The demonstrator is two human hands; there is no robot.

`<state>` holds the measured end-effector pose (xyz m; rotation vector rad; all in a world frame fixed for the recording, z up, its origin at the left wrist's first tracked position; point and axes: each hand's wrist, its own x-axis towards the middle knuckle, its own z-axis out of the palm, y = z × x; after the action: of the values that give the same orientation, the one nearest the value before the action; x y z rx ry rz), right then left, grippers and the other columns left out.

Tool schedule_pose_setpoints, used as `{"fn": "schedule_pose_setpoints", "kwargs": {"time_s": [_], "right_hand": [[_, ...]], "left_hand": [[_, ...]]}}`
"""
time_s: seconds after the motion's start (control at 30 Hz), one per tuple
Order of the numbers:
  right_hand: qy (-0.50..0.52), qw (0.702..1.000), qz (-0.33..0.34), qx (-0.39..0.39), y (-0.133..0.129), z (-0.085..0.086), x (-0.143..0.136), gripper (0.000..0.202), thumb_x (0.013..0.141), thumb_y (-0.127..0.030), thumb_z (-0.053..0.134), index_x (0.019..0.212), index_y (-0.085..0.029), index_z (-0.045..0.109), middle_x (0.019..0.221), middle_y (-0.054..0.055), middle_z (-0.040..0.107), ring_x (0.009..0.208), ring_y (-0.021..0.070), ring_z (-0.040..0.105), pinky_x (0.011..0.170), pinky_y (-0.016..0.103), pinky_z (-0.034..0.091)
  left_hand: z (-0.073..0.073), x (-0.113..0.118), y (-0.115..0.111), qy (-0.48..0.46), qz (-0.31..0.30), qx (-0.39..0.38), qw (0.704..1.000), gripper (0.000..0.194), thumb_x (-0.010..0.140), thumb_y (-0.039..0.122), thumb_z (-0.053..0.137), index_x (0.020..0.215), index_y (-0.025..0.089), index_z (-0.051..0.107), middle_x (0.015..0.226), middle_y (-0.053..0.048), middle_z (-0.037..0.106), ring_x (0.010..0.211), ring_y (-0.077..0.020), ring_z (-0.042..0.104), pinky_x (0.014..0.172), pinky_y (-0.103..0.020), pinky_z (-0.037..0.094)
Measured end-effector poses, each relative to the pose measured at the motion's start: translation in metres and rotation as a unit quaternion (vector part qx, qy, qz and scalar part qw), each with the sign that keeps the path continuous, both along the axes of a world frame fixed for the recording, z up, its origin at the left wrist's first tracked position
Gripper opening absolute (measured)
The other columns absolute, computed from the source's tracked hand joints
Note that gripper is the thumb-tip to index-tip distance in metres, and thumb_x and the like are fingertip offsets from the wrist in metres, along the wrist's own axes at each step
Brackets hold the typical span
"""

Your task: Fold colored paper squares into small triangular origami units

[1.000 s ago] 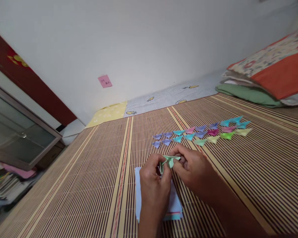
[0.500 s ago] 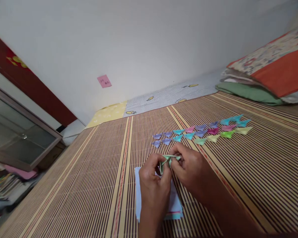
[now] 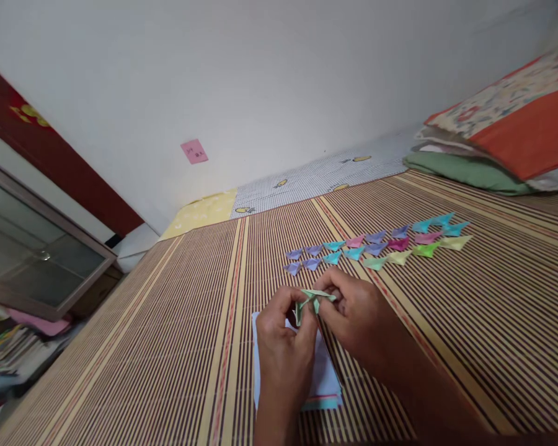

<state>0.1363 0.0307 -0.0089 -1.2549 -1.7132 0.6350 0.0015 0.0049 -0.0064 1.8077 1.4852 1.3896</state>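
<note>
- Head view: the green paper (image 3: 315,293), partly folded, is held up in front of the sheets (image 3: 325,371), between both hands.
- Left hand (image 3: 286,341): thumb and forefinger pinched on the paper's left side.
- Right hand (image 3: 356,306): thumb and fingers closed on its right end; the exact grip underneath is hidden.
- The paper should be very light, thin and easily creased or torn; best held by the folded edges, lightly, near the corners.
- Beyond, folded boats (image 3: 398,244) stand in rows on the mat (image 3: 186,347).
</note>
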Motion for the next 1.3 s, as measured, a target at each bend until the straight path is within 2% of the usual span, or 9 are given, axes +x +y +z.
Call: {"fn": "schedule_pose_setpoints", "kwargs": {"time_s": [0.2,0.33,0.5,0.63,0.83,1.0,1.3], "right_hand": [[-0.006,0.999,-0.023,0.021,0.0,-0.002,-0.003,0.013,0.082,-0.012,0.049,0.075,-0.021,0.056,0.062,-0.001,0.058,0.055,0.0142,0.05,0.055,0.027,0.031],[-0.02,0.999,-0.026,0.008,0.001,-0.005,-0.006,0.011,0.084,-0.014,0.051,0.079,-0.021,0.057,0.065,-0.001,0.06,0.057,0.0145,0.05,0.057,0.028,0.032],[0.005,0.998,0.033,-0.052,0.002,0.0,0.009,0.013,0.084,-0.02,0.057,0.095,-0.02,0.064,0.068,-0.002,0.062,0.059,0.0155,0.056,0.056,0.027,0.04],[0.038,0.995,0.071,-0.063,0.004,0.005,0.028,0.014,0.087,-0.025,0.059,0.098,-0.02,0.067,0.071,-0.001,0.065,0.064,0.0162,0.06,0.057,0.026,0.046],[-0.01,0.999,0.044,-0.008,0.007,-0.002,0.017,0.004,0.087,-0.022,0.06,0.085,-0.021,0.063,0.076,0.0,0.065,0.067,0.016,0.057,0.061,0.028,0.042],[-0.059,0.998,0.012,0.013,0.008,-0.006,0.005,0.013,0.088,-0.016,0.054,0.076,-0.021,0.057,0.075,0.0,0.061,0.068,0.0161,0.053,0.064,0.03,0.036],[-0.047,0.995,0.087,-0.017,0.012,-0.006,0.013,0.017,0.088,-0.015,0.056,0.072,-0.02,0.056,0.077,0.0,0.056,0.071,0.016,0.051,0.064,0.03,0.034]], "left_hand": [[-0.002,0.003,-0.001,0.045,-0.004,0.031,0.998,0.018,0.091,0.006,0.058,0.079,0.02,0.063,0.075,0.003,0.06,0.068,-0.0131,0.054,0.064,-0.025,0.039],[-0.004,0.003,0.0,0.064,-0.01,0.032,0.997,0.018,0.091,0.005,0.056,0.081,0.019,0.062,0.077,0.003,0.058,0.071,-0.0134,0.053,0.066,-0.026,0.039],[-0.007,-0.003,0.003,0.047,0.043,0.002,0.998,0.016,0.089,0.01,0.059,0.077,0.02,0.06,0.068,0.005,0.051,0.06,-0.0124,0.046,0.057,-0.025,0.033],[-0.007,-0.007,0.004,0.011,0.045,-0.04,0.998,0.016,0.089,0.014,0.061,0.074,0.021,0.058,0.064,0.006,0.047,0.056,-0.012,0.042,0.055,-0.025,0.031],[-0.006,-0.006,0.003,0.035,0.011,-0.038,0.999,0.018,0.089,0.01,0.059,0.074,0.021,0.057,0.068,0.005,0.052,0.064,-0.0137,0.049,0.061,-0.027,0.035],[-0.007,-0.003,0.004,0.081,-0.016,-0.013,0.997,0.02,0.09,0.006,0.056,0.076,0.02,0.057,0.073,0.003,0.055,0.069,-0.0146,0.052,0.064,-0.028,0.035],[-0.008,-0.005,0.005,0.075,-0.035,-0.04,0.996,0.019,0.088,0.005,0.054,0.077,0.02,0.057,0.073,0.003,0.053,0.069,-0.0143,0.05,0.064,-0.027,0.035]]}}
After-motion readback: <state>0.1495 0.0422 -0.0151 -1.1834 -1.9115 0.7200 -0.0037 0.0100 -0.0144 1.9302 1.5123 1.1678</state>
